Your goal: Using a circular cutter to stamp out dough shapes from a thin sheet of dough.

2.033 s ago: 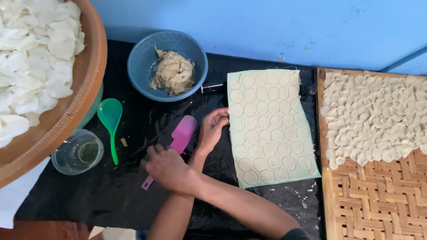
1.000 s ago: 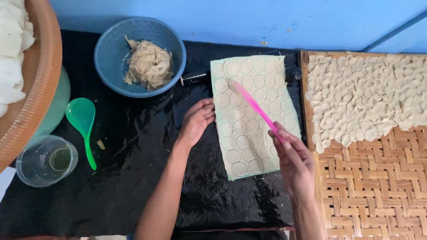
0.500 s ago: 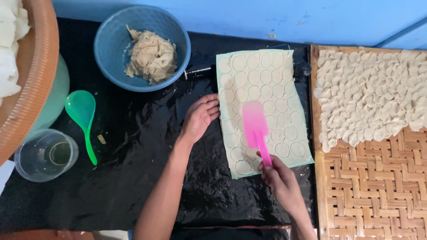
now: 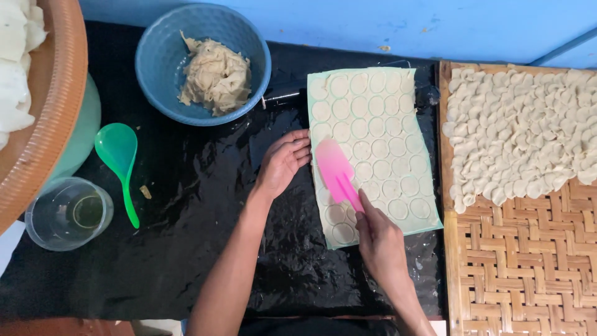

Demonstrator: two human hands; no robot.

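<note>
- While pinned flat on the black plastic sheet [image 4: 186, 236]: pale dough sheet [image 4: 373, 149], scored all over with round cut-outs, lying between blue bowl [image 4: 161, 56] and woven bamboo tray [image 4: 516, 267].
- Left hand [image 4: 283, 163]: open, fingers together, fingertips pressed on the dough sheet's left edge, holding nothing.
- Right hand [image 4: 379, 239]: closed around the handle of a pink spatula [image 4: 336, 171]; blade lying flat on the left part of the dough sheet, among the rounds.
- Handling note, as judgement: best kept low and nearly flat, blade slid under one round at a time; left fingertips kept on the edge against sliding or stretching; soft dough likely to tear if levered up steeply.
- Blue bowl: holds a lump of dough scraps [image 4: 216, 74], well apart from the spatula.
- Woven bamboo tray: upper part covered with overlapping dough discs [image 4: 516, 130]; lower part bare weave.
- Green plastic spoon [image 4: 118, 162] and clear cup [image 4: 68, 213]: left of the hands, untouched.
- Brown basket rim [image 4: 59, 106]: far left, white pieces inside.
- Change against half a second ago: blade shifted up and left on the dough sheet, nearer the left fingertips; left hand on the same edge as then.
- Change against one second ago: spatula then held raised edge-on across the sheet, now laid flat.
</note>
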